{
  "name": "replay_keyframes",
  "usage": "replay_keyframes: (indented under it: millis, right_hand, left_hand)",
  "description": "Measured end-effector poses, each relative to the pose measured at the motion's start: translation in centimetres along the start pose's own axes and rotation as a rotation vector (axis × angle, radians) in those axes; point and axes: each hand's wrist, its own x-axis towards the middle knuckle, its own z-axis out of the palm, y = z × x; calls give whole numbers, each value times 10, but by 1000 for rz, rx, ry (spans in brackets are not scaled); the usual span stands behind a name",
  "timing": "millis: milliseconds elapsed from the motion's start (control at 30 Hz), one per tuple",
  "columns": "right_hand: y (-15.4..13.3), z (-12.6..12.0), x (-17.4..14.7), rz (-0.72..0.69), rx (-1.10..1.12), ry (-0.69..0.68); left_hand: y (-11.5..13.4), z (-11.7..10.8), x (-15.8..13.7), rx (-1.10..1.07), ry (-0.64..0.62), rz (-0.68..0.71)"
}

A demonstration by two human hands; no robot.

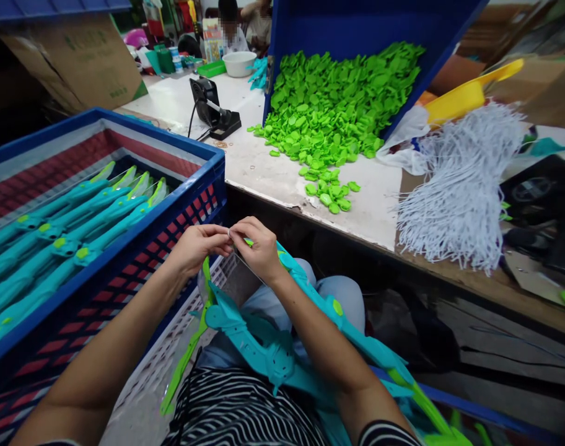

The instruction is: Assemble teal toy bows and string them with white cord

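Note:
My left hand (199, 249) and my right hand (258, 248) meet in front of me, fingertips pinched together on a thin white string (251, 270). The string runs down from the fingers, and its end is hidden in them. Below, across my lap, lies a teal plastic toy bow (279, 359) with lime-green limb tips. One green limb (186, 362) points down at the left, beneath my left forearm. My right forearm crosses over the teal body and hides part of it.
A blue crate (212, 164) at the left holds several finished-looking teal bows (82, 232). On the table (249, 170), lime-green plastic pieces (338, 102) spill from a tipped blue bin (319, 25). White strings (463, 179), a yellow scoop (459, 102) and a small black fan (208, 102) lie there. People sit beyond.

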Motion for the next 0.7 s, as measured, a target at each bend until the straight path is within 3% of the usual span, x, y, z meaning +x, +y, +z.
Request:
replay_keyframes:
  millis: [167, 267, 367, 500, 600, 700]
  right_hand:
    - [4, 0, -9, 136, 37, 9]
    - [8, -4, -15, 148, 57, -31]
    - [6, -8, -22, 91, -50, -73]
    - [5, -6, -27, -4, -301, -138]
    - [7, -2, -24, 37, -462, -134]
    - [3, -13, -22, 129, -423, -113]
  left_hand:
    - [-6, 4, -1, 222, 52, 111]
    - [-11, 2, 0, 244, 27, 71]
    - [-17, -2, 0, 212, -13, 15]
    - [-25, -5, 0, 273, -9, 80]
    - [-29, -3, 0, 355, 15, 169]
    - [-32, 0, 4, 315, 78, 229]
